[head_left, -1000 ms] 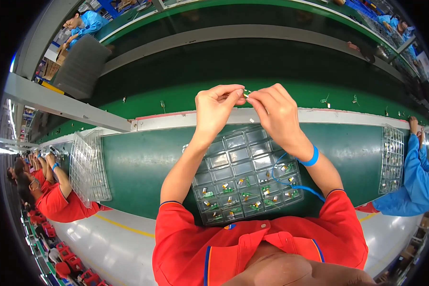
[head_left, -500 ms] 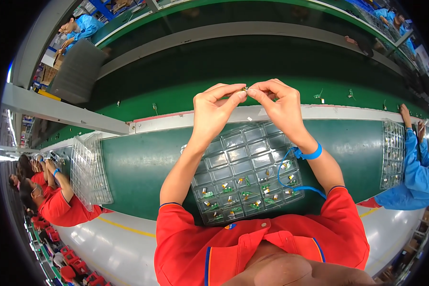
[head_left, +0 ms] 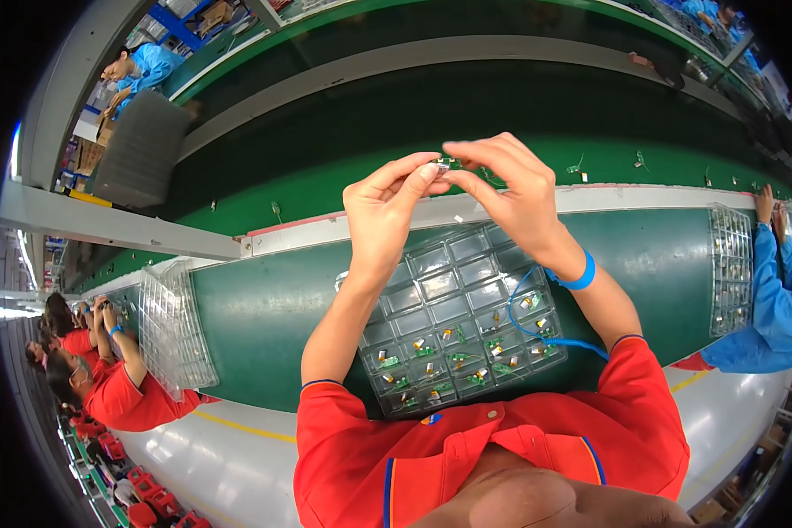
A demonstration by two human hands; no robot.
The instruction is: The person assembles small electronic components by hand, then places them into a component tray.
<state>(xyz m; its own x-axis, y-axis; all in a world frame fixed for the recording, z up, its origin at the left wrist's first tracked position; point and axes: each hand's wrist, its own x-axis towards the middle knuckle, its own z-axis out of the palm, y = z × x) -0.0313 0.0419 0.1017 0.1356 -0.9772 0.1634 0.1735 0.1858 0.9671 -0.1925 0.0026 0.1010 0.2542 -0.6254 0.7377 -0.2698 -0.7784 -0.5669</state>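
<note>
Both hands are raised above the green bench (head_left: 264,308), meeting over its far edge. The left hand (head_left: 385,207) and the right hand (head_left: 510,189) hold one small metallic part (head_left: 443,164) between them: the left grip has thumb and forefinger pressed together on the part's left end, and the right grip pinches its right end with the fingertips, the other fingers curled loosely over it. The part is too small to tell in detail; it shows only as a silvery bit with a touch of green. A blue wrist strap (head_left: 577,275) circles the right wrist, and a blue coiled cord (head_left: 537,330) runs from it down across the clear compartment tray (head_left: 453,317) lying on the bench just below the hands. The tray's near rows hold small green and gold components (head_left: 453,356), one to a cell, while its far rows look bare. To the left on the bench lies a second clear tray (head_left: 174,330), near a person in a red shirt (head_left: 119,392). At the right edge another clear tray (head_left: 730,268) sits beside a person in a blue sleeve (head_left: 776,295). Beyond the bench's pale rail (head_left: 493,209) runs a darker green conveyor belt (head_left: 396,106).
</note>
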